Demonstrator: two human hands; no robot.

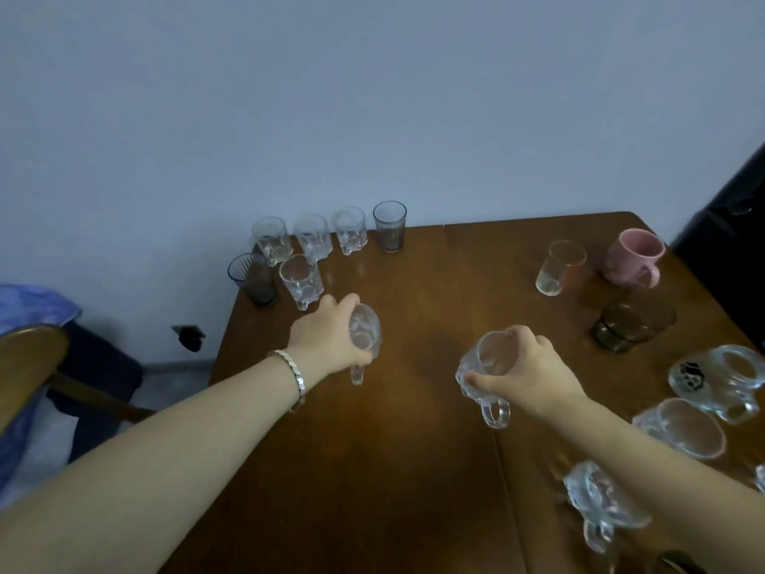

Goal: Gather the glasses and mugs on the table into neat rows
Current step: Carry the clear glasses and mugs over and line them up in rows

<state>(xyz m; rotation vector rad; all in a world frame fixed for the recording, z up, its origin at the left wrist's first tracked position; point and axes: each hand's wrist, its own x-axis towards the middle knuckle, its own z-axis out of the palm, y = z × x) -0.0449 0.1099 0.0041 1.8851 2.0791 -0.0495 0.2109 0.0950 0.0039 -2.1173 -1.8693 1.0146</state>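
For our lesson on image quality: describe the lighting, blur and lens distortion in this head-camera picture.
Head view: dim, flat, bluish light with faint shadows; wide-angle bending stretches the forearms and tilts the pink mug; the clear mugs at the lower right edge are smeared; the left hand and right hand look soft.

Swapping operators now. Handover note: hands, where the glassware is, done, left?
Left hand: grip shut on a clear glass mug, by the rows.
Right hand: grip shut on a clear handled glass mug, mid-table.
Done: four glasses lined along the wooden table far-left edge, two starting a second row.
Left: pink ceramic mug, clear tumbler, dark smoked glass, clear mugs at right.
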